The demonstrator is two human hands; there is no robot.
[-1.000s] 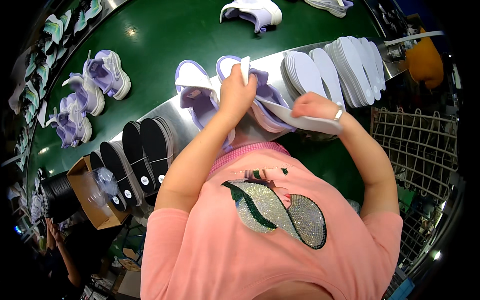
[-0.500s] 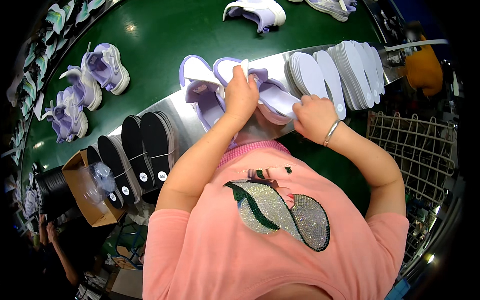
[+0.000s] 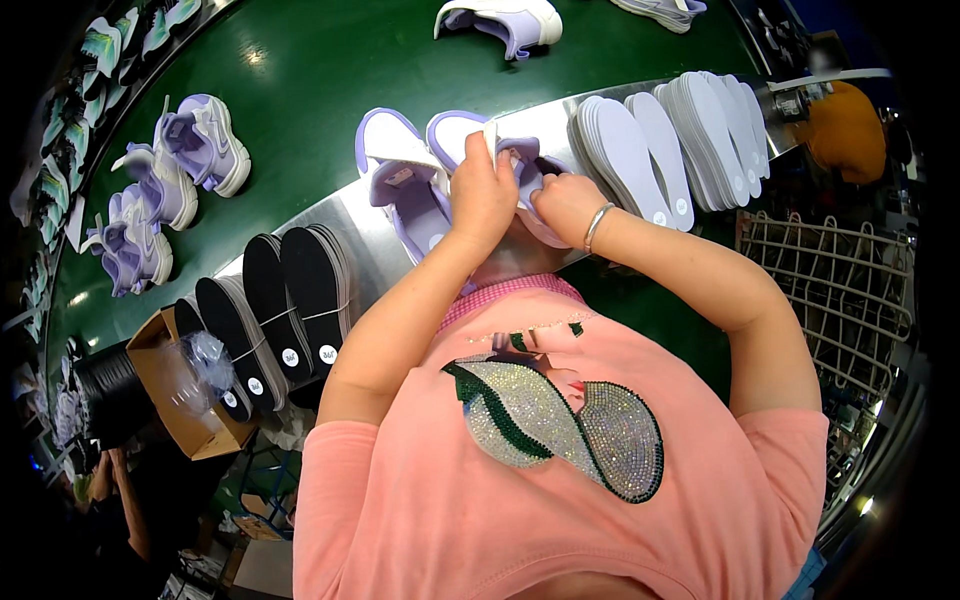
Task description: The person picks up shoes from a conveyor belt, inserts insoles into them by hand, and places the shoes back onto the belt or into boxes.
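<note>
A white and lilac sneaker [image 3: 456, 130] lies on the metal ledge [image 3: 375, 262] in front of me, toe pointing away. My left hand [image 3: 484, 195] is closed on its pale tongue, pulling the opening wide. At the heel end, my right hand [image 3: 568, 208] has its fingers curled down into the opening. The insole that it holds is mostly hidden by the hand and the shoe. Close on the left rests the matching sneaker [image 3: 392, 138], its opening facing up, with no hand on it.
White insoles [image 3: 615, 150] stand in stacks on the right, black insoles [image 3: 270, 290] in tied bundles on the left. A cardboard box [image 3: 165, 350] holds clear plastic. More sneakers [image 3: 205, 145] sit on the green surface [image 3: 310, 70]. A wire rack [image 3: 820, 300] is at right; another person's arm [image 3: 128, 500] shows lower left.
My right hand has moved left toward the sneaker, and the insole's white end has gone out of sight. My left hand stays on the tongue. The sneakers on the green surface have shifted slightly left.
</note>
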